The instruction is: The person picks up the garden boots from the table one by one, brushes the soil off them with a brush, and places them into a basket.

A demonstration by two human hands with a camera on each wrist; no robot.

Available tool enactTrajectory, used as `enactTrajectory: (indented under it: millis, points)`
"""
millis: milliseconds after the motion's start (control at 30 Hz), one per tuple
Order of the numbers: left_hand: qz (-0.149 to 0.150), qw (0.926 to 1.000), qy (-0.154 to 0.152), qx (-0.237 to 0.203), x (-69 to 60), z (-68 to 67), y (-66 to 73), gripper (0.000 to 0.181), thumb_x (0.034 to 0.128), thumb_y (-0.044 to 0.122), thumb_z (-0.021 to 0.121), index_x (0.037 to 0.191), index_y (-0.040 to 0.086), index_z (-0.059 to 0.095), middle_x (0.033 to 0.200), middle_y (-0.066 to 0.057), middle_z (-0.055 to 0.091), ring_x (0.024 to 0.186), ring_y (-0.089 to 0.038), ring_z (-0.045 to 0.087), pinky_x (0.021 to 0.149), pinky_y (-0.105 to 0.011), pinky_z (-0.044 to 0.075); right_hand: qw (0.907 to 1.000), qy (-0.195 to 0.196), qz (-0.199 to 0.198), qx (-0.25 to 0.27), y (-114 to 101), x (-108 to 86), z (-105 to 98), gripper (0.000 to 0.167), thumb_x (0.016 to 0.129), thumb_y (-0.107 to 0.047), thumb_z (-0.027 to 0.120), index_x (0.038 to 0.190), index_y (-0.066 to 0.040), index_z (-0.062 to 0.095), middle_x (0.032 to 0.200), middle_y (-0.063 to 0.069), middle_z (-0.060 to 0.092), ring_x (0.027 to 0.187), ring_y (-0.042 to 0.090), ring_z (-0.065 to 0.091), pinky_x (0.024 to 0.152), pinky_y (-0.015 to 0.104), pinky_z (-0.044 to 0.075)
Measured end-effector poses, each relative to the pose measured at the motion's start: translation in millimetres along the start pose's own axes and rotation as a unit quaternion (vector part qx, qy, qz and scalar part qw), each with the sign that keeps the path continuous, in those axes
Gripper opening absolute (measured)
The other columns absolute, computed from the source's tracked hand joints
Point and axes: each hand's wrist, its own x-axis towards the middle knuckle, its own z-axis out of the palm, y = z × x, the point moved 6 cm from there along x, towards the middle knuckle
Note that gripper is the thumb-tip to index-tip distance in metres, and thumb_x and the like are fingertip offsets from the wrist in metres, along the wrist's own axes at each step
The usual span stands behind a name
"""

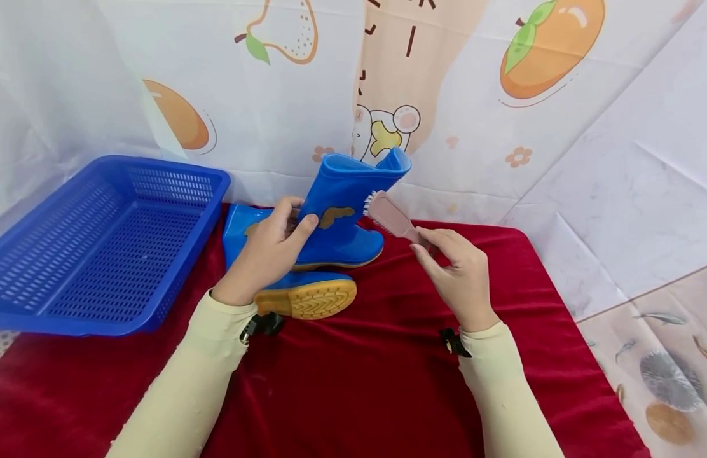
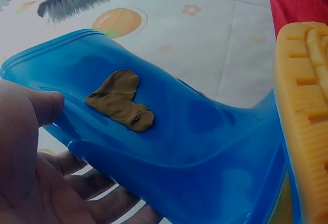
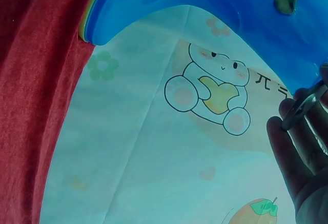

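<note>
A blue rain boot (image 1: 344,191) stands upright, leaning a little, with a brown patch (image 2: 122,101) of something stuck to its shaft. The left hand (image 1: 267,248) grips the back of that shaft, thumb on the near side. The right hand (image 1: 459,273) pinches the handle of a pink brush (image 1: 390,215), whose white bristles face the boot's shaft just to its right; whether they touch it is unclear. A second blue boot (image 1: 233,235) lies on its side below the left hand, its yellow sole (image 1: 322,299) showing.
A blue plastic basket (image 1: 216,191) is at the left on the table's red cloth (image 1: 359,388). Behind the boots hangs a white curtain (image 1: 273,114) with fruit prints. A marbled white surface (image 1: 634,165) borders the table at the right.
</note>
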Motion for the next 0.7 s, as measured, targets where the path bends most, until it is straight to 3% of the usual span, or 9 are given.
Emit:
enactTrajectory:
  millis: [233, 467, 600, 700]
  points:
    - [0.008, 0.9995, -0.027, 0.015, -1.8, 3.7, 5.2, 0.053, 0.1086, 0.05, 0.046, 0.145, 0.011, 0.042, 0.126, -0.01, 0.061, 0.11, -0.026, 0.061, 0.093, -0.049, 0.055, 0.9994, -0.014, -0.014, -0.028, -3, -3.5, 9, 0.031, 0.085, -0.005, 0.084, 0.116, -0.007, 0.079, 0.098, 0.004, 0.076, 0.083, 0.017, 0.067, 0.085, 0.014, 0.051]
    - [0.037, 0.9968, -0.053, 0.047, -3.2, 6.3, 10.7, 0.049, 0.1095, 0.048, 0.045, 0.145, 0.014, 0.046, 0.104, -0.008, 0.057, 0.095, -0.024, 0.056, 0.08, -0.042, 0.049, 0.9983, -0.006, -0.039, -0.042, -7, -1.8, 10, 0.029, 0.086, -0.007, 0.084, 0.114, -0.006, 0.08, 0.098, 0.006, 0.076, 0.084, 0.017, 0.066, 0.078, 0.019, 0.051]
    - [0.053, 0.9957, -0.059, 0.047, -3.5, 7.1, 12.8, 0.048, 0.1099, 0.047, 0.045, 0.148, 0.018, 0.05, 0.112, -0.005, 0.061, 0.107, -0.022, 0.059, 0.092, -0.048, 0.052, 0.9976, -0.003, -0.053, -0.045, -11, -1.5, 10, 0.028, 0.086, -0.006, 0.083, 0.114, -0.006, 0.08, 0.093, 0.007, 0.073, 0.082, 0.018, 0.063, 0.071, 0.021, 0.049]
    - [0.056, 0.9955, -0.064, 0.042, -4.2, 7.4, 13.7, 0.049, 0.11, 0.046, 0.045, 0.15, 0.019, 0.049, 0.127, -0.004, 0.063, 0.119, -0.022, 0.059, 0.102, -0.054, 0.051, 0.9964, -0.004, -0.07, -0.048, -14, -1.0, 11, 0.028, 0.088, -0.005, 0.079, 0.116, -0.006, 0.079, 0.09, 0.008, 0.071, 0.08, 0.019, 0.06, 0.068, 0.024, 0.047]
